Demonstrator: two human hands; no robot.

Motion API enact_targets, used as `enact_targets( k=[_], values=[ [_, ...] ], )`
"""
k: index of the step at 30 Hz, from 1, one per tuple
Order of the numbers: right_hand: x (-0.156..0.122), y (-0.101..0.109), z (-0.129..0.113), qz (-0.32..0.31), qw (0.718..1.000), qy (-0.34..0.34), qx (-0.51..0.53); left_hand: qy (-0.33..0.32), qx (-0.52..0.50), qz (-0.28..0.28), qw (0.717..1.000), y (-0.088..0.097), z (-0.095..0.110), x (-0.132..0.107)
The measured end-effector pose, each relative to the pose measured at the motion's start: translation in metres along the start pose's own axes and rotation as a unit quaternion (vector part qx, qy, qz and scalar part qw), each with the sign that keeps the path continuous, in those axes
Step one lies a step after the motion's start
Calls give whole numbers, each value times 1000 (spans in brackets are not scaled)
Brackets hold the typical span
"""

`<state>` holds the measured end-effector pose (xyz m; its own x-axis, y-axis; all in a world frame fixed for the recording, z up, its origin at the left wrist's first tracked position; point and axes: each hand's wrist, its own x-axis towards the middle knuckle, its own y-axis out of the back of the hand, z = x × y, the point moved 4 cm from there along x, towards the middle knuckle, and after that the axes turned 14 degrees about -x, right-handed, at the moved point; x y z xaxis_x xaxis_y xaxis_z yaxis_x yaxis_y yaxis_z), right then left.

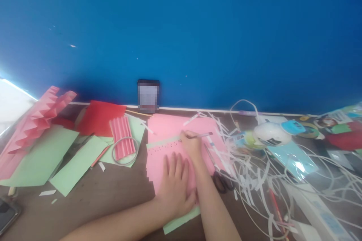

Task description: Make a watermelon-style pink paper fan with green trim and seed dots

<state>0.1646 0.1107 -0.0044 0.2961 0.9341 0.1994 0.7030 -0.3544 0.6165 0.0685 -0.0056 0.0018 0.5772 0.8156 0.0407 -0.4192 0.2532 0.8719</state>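
Note:
My left hand (175,180) lies flat with fingers stretched out on a pink sheet of paper (169,147) on the brown table. My right hand (191,144) is closed round a pen (204,134), its tip at a pale green strip (164,142) laid across the sheet. A row of small dark marks runs just below that strip. A green sheet (181,220) sticks out from under the pink paper near my left wrist.
Black scissors (222,180) lie right of my forearm amid several white paper strips (254,173). Green sheets (76,163), red paper (98,116), pleated pink paper (122,137) with a wire ring and a folded pink fan (31,124) lie left. A white tape dispenser (270,133) sits right.

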Motion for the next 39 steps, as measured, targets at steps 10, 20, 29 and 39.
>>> enact_targets(
  k=[10, 20, 29, 39],
  values=[
    [0, 1, -2, 0, 1000, -12, -9, 1, 5, -4, 1000, 1, 0, 0],
    [-1, 1, -1, 0, 1000, -12, -8, 7, -4, -14, 1000, 2, 0, 0],
    [0, 1, -1, 6, 1000, -15, -11, 6, 9, -9, 1000, 2, 0, 0],
    [0, 0, 0, 2, 1000, -6, -3, 9, 13, -7, 1000, 0, -1, 0]
  ],
)
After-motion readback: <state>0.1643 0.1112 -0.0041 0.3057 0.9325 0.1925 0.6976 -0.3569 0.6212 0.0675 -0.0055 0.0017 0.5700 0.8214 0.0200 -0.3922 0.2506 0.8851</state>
